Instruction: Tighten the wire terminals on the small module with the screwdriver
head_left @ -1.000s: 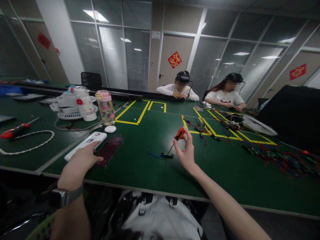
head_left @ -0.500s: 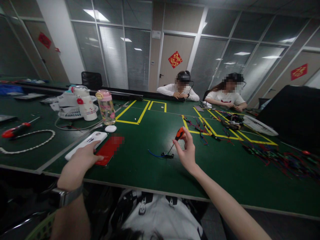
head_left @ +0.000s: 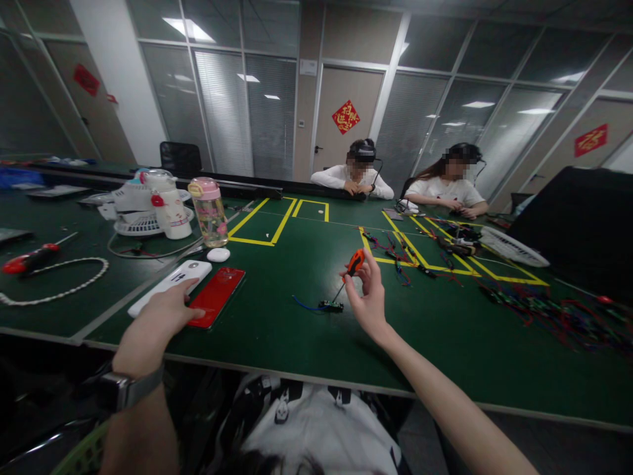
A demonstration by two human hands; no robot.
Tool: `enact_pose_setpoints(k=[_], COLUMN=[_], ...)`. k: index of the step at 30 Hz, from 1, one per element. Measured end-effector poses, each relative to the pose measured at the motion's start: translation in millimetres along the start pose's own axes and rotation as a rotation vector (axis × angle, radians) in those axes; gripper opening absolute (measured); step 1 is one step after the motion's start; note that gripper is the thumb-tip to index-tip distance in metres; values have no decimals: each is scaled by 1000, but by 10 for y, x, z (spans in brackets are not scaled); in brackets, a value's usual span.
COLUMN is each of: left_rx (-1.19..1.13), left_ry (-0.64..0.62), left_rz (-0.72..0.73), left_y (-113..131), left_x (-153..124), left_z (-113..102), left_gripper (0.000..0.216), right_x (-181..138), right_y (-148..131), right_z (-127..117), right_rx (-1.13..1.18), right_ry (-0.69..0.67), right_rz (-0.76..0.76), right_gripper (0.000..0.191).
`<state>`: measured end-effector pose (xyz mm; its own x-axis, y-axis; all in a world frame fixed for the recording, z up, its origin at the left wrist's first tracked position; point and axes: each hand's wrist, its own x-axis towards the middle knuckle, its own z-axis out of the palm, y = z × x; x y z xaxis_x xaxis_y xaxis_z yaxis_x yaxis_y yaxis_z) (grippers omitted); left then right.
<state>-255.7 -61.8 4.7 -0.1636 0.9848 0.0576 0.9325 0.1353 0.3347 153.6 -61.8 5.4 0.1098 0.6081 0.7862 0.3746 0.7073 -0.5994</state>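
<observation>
My right hand (head_left: 368,300) pinches the orange and black handle of a small screwdriver (head_left: 352,266). Its thin shaft slants down to a small circuit board (head_left: 330,306) with a blue wire, lying on the green table (head_left: 297,330). My left hand (head_left: 158,320), with a watch on the wrist, rests near the table's front edge. Its fingertips lie on the near end of a red phone (head_left: 216,296), beside a white phone (head_left: 171,279). The left fingers are curled loosely and grip nothing.
A pink-lidded bottle (head_left: 210,212), a white jug (head_left: 168,204), a white mouse (head_left: 218,254) and a red-handled screwdriver (head_left: 30,257) stand at the left. Tangled red and black wires (head_left: 544,307) and a white fan guard (head_left: 514,248) lie at the right. Two people sit across the table.
The red phone's screen has gone from dark to bright red under my left fingertips. My right hand with the screwdriver has barely moved.
</observation>
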Motion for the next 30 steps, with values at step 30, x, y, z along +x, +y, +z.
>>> enact_pose_setpoints(k=[30], left_rx=[-6], left_ry=[88], left_rz=[69], left_y=[-208], left_x=[97], left_z=[150], left_gripper=[86], right_x=[-16], right_y=[51], right_z=[-14], right_rx=[28], right_ry=[-33], right_rz=[-1], right_gripper=[61])
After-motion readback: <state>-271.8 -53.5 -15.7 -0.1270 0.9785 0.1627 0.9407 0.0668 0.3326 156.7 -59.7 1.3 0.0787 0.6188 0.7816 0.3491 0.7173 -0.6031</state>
